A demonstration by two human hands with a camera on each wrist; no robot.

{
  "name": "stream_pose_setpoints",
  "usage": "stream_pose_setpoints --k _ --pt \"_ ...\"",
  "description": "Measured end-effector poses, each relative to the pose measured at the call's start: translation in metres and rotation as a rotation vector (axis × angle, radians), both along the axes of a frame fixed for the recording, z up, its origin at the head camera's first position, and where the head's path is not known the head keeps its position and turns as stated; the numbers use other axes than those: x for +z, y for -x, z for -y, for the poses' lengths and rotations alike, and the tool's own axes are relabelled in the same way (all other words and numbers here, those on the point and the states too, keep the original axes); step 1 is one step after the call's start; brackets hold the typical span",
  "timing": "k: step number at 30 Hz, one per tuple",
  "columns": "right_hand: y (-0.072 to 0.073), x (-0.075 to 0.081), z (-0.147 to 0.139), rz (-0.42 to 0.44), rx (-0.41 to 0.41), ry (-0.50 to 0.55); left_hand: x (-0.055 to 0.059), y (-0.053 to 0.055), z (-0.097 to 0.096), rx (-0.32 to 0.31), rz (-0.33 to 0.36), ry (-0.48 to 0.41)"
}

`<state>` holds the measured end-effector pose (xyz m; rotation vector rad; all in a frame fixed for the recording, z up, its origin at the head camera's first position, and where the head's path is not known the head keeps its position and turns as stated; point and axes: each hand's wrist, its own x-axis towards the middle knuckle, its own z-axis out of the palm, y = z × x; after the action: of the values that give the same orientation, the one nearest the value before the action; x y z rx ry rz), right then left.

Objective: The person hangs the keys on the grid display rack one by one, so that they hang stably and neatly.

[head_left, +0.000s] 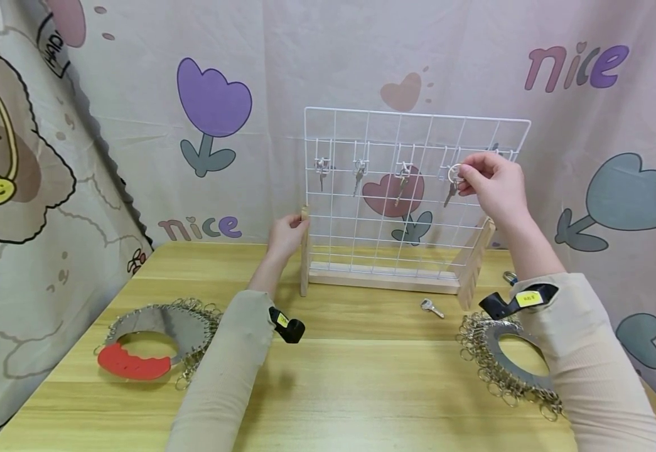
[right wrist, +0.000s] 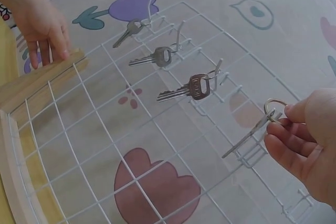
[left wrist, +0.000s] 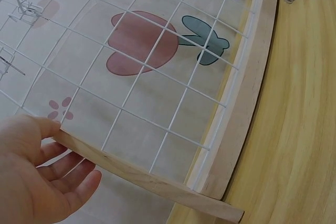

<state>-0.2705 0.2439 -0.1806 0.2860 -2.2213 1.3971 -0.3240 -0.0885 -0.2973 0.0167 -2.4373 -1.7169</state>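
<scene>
Three keys (right wrist: 199, 87) hang in a row on hooks (right wrist: 179, 36) of the white wire grid (head_left: 418, 114); we mark a fourth key (right wrist: 242, 140) at the right hand (head_left: 501, 188), just off its fingertips. That hand pinches the thin metal ring (right wrist: 265, 108) carrying the fourth key, right beside the next hook along; we can't tell whether ring and hook touch. The left hand (head_left: 285, 237) holds the upper end of the left wooden post (head_left: 305, 263), thumb against it, other fingers loosely bent.

Materials: we see smooth pale wood, square-cornered, on post and base bar (head_left: 381, 280); slim coated wire in a rectangular mesh; silvery toothed keys, the nearest hung one with a coppery head. One loose silver key (head_left: 432, 307) lies on the wood-grain table (head_left: 356, 389), before the base bar. At left we log a flat curved metal plate (head_left: 186, 326) with a moulded red grip (head_left: 134, 364), fringed with small rings.
</scene>
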Motion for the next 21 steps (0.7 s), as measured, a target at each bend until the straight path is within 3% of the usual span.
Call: stream_pose_setpoints --k 11,21 --pt "0.006 0.0 0.003 0.0 -0.015 -0.002 0.0 0.0 0.0 0.0 -0.004 0.014" --pt "0.007 -0.01 0.003 0.002 -0.022 -0.035 -0.001 0.0 0.001 -0.006 -0.031 0.015"
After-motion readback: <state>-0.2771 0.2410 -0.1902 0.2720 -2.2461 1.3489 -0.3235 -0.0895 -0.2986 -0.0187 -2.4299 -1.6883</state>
